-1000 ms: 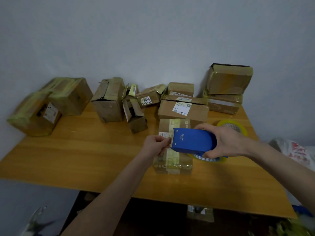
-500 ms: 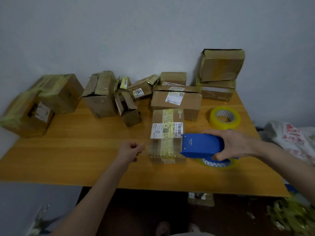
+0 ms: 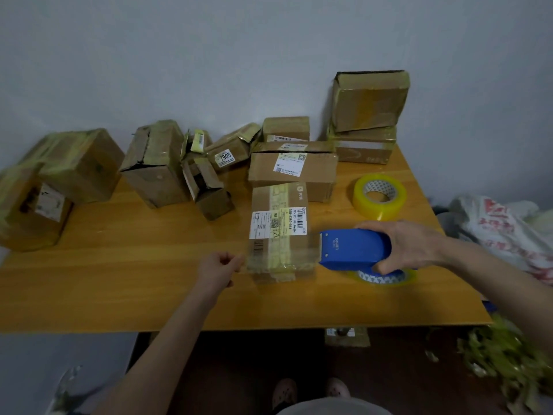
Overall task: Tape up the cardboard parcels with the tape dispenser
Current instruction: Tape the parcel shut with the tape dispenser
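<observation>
Clear tape point(image 3: 281, 259) spans parcel point(image 3: 276, 205) near edge, L hand point(image 3: 217, 269) to dispenser point(image 3: 354, 248).

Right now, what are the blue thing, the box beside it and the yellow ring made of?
The tape dispenser looks like hard plastic: smooth, evenly blue shell. The parcel is brown cardboard: dull, creased edges, paper label. The tape roll seems glossy see-through plastic film, probably on a cardboard core.
</observation>
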The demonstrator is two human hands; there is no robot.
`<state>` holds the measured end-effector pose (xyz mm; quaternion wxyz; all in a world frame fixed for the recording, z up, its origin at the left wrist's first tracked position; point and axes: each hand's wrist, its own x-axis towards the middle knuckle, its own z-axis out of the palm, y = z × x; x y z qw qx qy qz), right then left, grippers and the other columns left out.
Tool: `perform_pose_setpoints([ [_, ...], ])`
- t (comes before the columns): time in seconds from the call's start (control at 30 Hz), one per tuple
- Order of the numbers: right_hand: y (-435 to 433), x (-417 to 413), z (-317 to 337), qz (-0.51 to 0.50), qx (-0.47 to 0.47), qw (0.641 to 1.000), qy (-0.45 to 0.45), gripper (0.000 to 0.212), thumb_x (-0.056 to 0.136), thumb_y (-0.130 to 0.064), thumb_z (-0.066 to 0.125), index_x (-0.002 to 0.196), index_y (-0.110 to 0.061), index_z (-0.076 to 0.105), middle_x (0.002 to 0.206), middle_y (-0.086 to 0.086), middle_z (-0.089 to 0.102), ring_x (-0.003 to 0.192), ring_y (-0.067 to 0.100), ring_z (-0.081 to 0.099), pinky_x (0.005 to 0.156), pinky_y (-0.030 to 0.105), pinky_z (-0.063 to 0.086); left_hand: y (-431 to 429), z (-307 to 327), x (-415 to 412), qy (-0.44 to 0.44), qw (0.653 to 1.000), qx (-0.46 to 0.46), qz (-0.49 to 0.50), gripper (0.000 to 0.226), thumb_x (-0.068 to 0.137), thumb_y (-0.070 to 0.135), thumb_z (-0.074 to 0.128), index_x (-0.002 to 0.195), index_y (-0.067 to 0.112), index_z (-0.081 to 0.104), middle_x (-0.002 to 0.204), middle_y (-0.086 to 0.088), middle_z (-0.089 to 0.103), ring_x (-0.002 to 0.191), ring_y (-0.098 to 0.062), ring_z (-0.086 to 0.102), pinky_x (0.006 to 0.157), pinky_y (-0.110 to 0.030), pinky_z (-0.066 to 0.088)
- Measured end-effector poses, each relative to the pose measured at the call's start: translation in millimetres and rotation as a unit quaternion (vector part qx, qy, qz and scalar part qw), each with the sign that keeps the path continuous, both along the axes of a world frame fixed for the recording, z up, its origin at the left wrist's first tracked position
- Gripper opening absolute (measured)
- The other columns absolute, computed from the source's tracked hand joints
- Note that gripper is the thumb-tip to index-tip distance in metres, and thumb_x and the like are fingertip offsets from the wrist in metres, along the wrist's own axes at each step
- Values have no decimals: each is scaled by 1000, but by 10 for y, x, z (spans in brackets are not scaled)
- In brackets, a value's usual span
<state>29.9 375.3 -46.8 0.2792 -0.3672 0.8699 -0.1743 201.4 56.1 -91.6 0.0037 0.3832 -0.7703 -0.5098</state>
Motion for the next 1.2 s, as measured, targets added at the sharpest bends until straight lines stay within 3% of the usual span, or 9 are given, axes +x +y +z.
perform_pose_setpoints([
  [0.1, 118, -29, 23, -11, 9, 1000, -7, 75, 62, -40, 75, 122, -57, 33, 100, -24, 57, 88, -4, 57, 69, 19, 47, -50, 5, 47, 2, 1000, -9, 4, 21, 92, 24, 62, 83, 5, 63, 76, -4, 59, 71, -15, 54, 52, -22, 45],
  [0.23, 171, -80, 40, -20, 39, 999, 21, 83, 65, -41, 77, 137, -46, 36, 112, -13, 60, 98, 11, 58, 86, 39, 52, -96, -2, 82, 8, 1000, -1, 2, 22, 92, 24, 63, 82, 5, 63, 75, -4, 60, 70, -14, 55, 53, -23, 48],
  [0.47, 130, -71, -44, -6, 62, 998, 28, 79, 67, -40, 77, 136, -41, 38, 107, -15, 60, 94, 10, 58, 82, 36, 53, -78, -75, 44, 4, 1000, -6, 13, 24, 91, 23, 64, 74, 7, 61, 71, -4, 59, 63, -13, 51, 49, -23, 46],
  [0.63, 59, -84, -160, -6, 90, 995, 36, 80, 70, -39, 75, 139, -39, 35, 106, -13, 59, 89, 8, 56, 68, 24, 47, -83, -144, 6, -11, 1000, -9, 4, 23, 92, 21, 62, 73, 8, 60, 71, -4, 59, 64, -13, 51, 51, -24, 47],
  [0.87, -56, -80, -340, 4, 131, 991, 30, 81, 69, -44, 73, 140, -40, 34, 109, -13, 57, 93, 12, 56, 66, 25, 43, -42, -242, -32, -32, 999, -12, -19, 25, 92, 24, 62, 72, 9, 59, 69, -3, 57, 61, -12, 50, 53, -27, 48],
  [1.03, -177, -47, -435, 6, 143, 989, 28, 79, 69, -46, 72, 138, -40, 35, 104, -12, 59, 93, 15, 58, 72, 32, 52, -29, -248, -24, -61, 997, -7, -41, 28, 95, 30, 56, 86, 4, 63, 79, -5, 63, 61, -11, 48, 55, -28, 48],
  [1.2, -238, -18, -465, 10, 144, 988, 55, 81, 69, -50, 70, 140, -41, 32, 108, -9, 60, 95, 16, 57, 73, 32, 51, -5, -226, -24, -97, 995, 6, -34, 45, 96, 37, 53, 124, 3, 57, 94, -9, 55, 77, -19, 52, 53, -27, 47],
])
